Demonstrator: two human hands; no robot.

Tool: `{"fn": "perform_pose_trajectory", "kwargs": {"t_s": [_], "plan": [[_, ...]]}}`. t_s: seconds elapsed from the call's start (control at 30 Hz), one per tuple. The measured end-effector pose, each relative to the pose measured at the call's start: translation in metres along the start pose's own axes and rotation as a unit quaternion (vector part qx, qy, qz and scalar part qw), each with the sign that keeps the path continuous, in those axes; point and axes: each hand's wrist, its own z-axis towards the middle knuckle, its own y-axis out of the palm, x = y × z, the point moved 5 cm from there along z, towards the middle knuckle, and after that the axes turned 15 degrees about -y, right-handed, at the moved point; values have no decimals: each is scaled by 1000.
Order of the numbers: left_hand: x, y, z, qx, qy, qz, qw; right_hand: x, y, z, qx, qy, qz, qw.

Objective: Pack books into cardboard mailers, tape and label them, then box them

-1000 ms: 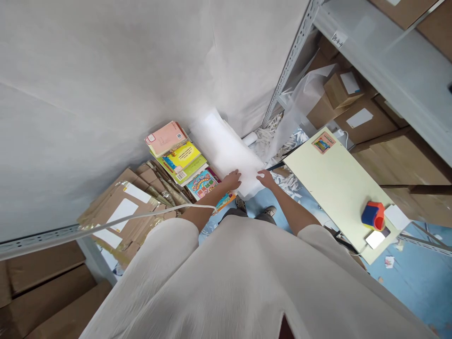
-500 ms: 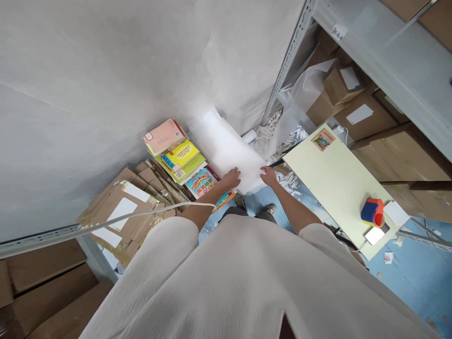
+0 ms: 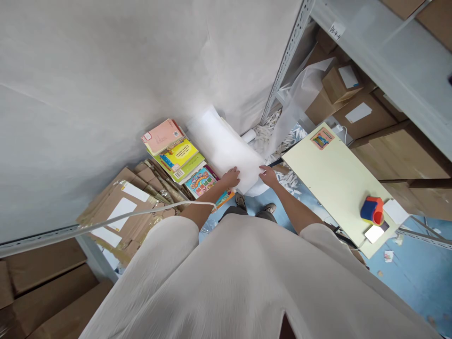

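A white, soft-looking packing sheet (image 3: 226, 146) lies in front of me, stretching from the wall side towards my feet. My left hand (image 3: 231, 177) rests palm down on its near left part, fingers stretched out. At the sheet's right edge my right hand (image 3: 268, 174) has thumb and fingers closed on it. Just left of my left hand is a colourful book (image 3: 201, 182), with a yellow book (image 3: 180, 153) and a pink book (image 3: 163, 136) stacked farther up. What lies under the sheet is hidden.
To the right stands a pale yellow table (image 3: 328, 174) with a red and blue holder (image 3: 372, 210) on it. Flattened cardboard boxes (image 3: 141, 207) are piled at left. Shelves of cartons (image 3: 399, 150) stand at right, and white paper scraps (image 3: 271, 125) cover the floor ahead.
The near edge of the packing sheet has shifted slightly, its lower right part now hanging looser near my feet. Both hands have stayed almost in place.
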Motion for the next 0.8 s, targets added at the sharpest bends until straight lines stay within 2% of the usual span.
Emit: {"fn": "perform_pose_trajectory", "kwargs": {"t_s": [0.2,0.4,0.53,0.7,0.8], "plan": [[1,-2,-1,-7,0,-13,1000,-8,-10,-1,44,56,-62,996],[1,-4,-4,-13,-8,-3,1000,-14,-1,3,-32,80,-51,995],[2,-4,-4,-8,-11,-6,1000,-14,7,7,-61,89,-25,994],[7,-3,-4,-9,-15,4,1000,-23,14,9,-119,26,35,992],[9,-4,-4,5,-17,18,1000,-28,11,8,-121,15,54,991]]}}
